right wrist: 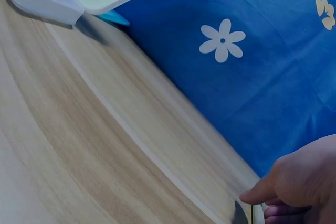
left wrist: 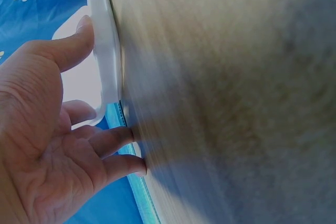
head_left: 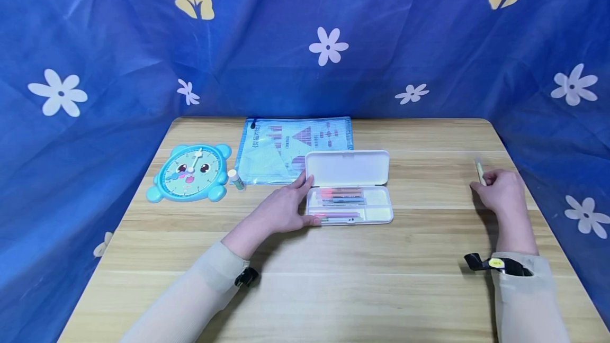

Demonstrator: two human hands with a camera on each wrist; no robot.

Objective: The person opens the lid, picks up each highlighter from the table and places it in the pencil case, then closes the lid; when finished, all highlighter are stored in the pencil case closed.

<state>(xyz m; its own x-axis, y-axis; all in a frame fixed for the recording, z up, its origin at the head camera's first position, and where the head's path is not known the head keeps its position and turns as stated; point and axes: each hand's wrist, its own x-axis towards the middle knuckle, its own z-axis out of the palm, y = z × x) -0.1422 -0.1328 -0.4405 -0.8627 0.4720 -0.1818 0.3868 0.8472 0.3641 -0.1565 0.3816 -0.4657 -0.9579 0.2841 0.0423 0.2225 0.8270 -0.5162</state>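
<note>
A white pencil case (head_left: 378, 210) lies with its lid (head_left: 347, 168) raised at the middle of the table. Inside are several pens (head_left: 340, 193) in orange, blue and purple tones. My left hand (head_left: 286, 208) grips the case's left end, thumb at the front edge and fingers by the hinge side. In the left wrist view, the thumb (left wrist: 79, 45) lies on the case's white rim, and two fingertips touch the tabletop. Far to the right, my right hand (head_left: 502, 189) pinches a slim pale green pen (head_left: 480, 171), held nearly upright; only a sliver of it shows in the right wrist view.
A blue toy clock (head_left: 190, 173) with a face lies at the left. Beside it stands a small glue stick (head_left: 235, 179). A blue mesh zip pouch (head_left: 271, 158) with printed shapes lies behind the case. Blue flowered cloth (head_left: 371, 83) hangs around the table.
</note>
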